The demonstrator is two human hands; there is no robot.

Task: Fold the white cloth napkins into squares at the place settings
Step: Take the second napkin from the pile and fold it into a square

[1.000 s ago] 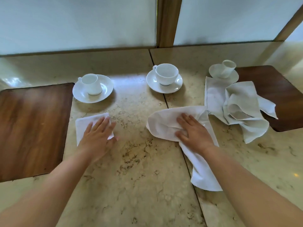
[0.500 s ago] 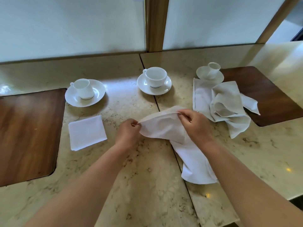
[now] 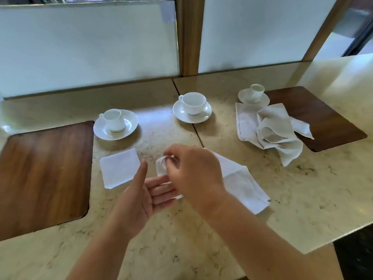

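Right hand (image 3: 193, 174) pinches white napkin (image 3: 240, 184) over flat left hand (image 3: 145, 201).

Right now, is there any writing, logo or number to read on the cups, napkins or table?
None can be read.
Cups and saucers: plain white, only a thin dark line round each cup's foot.
Napkins: no print.
Pale patch on the window: too blurred to tell.

Folded square napkin (image 3: 119, 171), others (image 3: 242, 184) unfolded
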